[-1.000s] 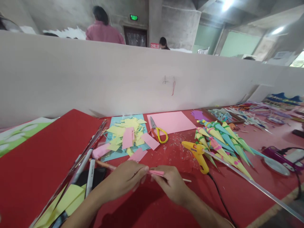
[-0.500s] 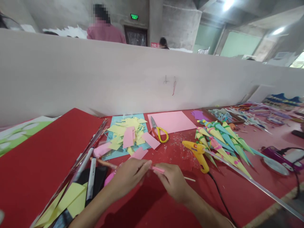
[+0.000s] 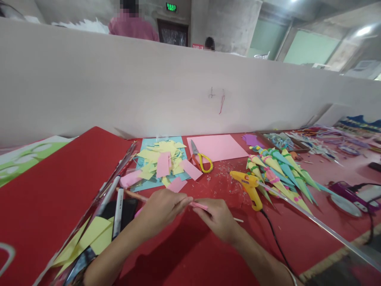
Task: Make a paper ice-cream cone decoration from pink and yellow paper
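Between my two hands is a narrow pink rolled strip (image 3: 199, 205). The fingertips of my left hand (image 3: 168, 210) pinch its left end, and my right hand (image 3: 218, 218) is closed round its right part. A thin pale stick (image 3: 238, 220) lies just beyond my right hand. Pink slips (image 3: 191, 169) and a heap of yellow pieces (image 3: 149, 155) rest on a light blue sheet (image 3: 145, 184) ahead of my left hand. Scissors with red and yellow handles (image 3: 205, 163) lie partly on a pink sheet (image 3: 222, 147).
A yellow glue gun (image 3: 248, 184) with a long clear rod is at the right, beside several paper cones (image 3: 276, 171). Markers (image 3: 118, 212) and yellow paper (image 3: 95, 234) lie at the left. Behind the red table (image 3: 184, 254) stands a white partition (image 3: 133, 87); a person in pink (image 3: 133, 28) is beyond.
The view has shifted slightly, so the table things sit a little higher in the picture. Both hands still hold the pink strip, with their fingers only slightly moved.
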A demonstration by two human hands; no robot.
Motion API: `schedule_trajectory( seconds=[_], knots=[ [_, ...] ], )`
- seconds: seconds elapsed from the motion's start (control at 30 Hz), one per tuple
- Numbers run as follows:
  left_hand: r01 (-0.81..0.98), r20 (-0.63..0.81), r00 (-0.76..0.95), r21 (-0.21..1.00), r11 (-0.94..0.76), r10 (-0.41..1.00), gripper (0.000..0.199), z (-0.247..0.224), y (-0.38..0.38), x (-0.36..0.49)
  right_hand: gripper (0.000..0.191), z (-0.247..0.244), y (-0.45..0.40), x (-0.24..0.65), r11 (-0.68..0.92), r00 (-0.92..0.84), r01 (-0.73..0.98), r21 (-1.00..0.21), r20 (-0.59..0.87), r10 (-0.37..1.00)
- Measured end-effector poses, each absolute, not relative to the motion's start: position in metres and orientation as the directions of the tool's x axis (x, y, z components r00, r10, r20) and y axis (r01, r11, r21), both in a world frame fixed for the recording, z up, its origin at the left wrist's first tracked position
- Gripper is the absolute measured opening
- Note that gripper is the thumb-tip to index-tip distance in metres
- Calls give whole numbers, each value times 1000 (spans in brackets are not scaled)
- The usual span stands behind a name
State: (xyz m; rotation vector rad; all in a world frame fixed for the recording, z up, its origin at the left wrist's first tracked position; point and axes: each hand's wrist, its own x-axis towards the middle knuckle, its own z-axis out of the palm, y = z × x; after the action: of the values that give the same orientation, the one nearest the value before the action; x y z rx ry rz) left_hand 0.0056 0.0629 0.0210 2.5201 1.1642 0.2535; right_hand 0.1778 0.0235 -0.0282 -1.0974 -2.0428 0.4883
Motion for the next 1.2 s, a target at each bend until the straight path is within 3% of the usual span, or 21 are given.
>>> schedule_trajectory(
  seconds=[0.13, 0.2, 0.27, 0.4, 0.47, 0.53, 0.67, 0.8, 0.87, 0.93, 1.03, 1.2],
  knots=[
    [710, -187, 489, 653, -264, 852, 51, 22, 56, 13, 37, -31, 24, 176, 607, -384, 743, -283, 561, 733],
    [680, -267, 464, 719, -147, 845, 51, 22, 55, 14, 39, -30, 23, 176, 583, -378, 771, -255, 554, 742],
    [690, -230, 479, 695, -202, 847, 51, 24, 55, 14, 36, -26, 23, 176, 553, -349, 730, -402, 476, 807],
    [678, -1, 667, 414, -607, 745, 41, 33, 60, 9, 35, -17, 23, 180, 409, -374, 432, -804, 253, 892],
    [619, 28, 755, 300, -726, 655, 38, 35, 64, 6, 37, -14, 24, 182, 339, -421, 314, -887, 190, 887],
    [600, 37, 776, 264, -755, 629, 41, 34, 66, 3, 36, -13, 24, 182, 344, -429, 304, -888, 195, 882],
    [618, 52, 719, 407, -672, 693, 44, 24, 68, 0, 34, -18, 24, 179, 499, -386, 500, -708, 333, 860],
    [638, -102, 609, 652, -409, 787, 47, 19, 65, 3, 39, -25, 24, 176, 602, -386, 736, -311, 537, 750],
    [648, -209, 547, 719, -251, 811, 48, 18, 64, 5, 39, -27, 24, 175, 594, -410, 798, -102, 631, 659],
    [655, -302, 512, 744, -137, 804, 49, 18, 62, 7, 38, -28, 24, 174, 575, -430, 818, 0, 664, 612],
    [669, -277, 525, 719, -189, 804, 48, 21, 61, 7, 41, -27, 24, 173, 568, -395, 818, -96, 624, 674],
    [663, 6, 670, 445, -602, 742, 41, 29, 65, 3, 37, -23, 24, 177, 556, -386, 613, -562, 402, 830]
  ],
)
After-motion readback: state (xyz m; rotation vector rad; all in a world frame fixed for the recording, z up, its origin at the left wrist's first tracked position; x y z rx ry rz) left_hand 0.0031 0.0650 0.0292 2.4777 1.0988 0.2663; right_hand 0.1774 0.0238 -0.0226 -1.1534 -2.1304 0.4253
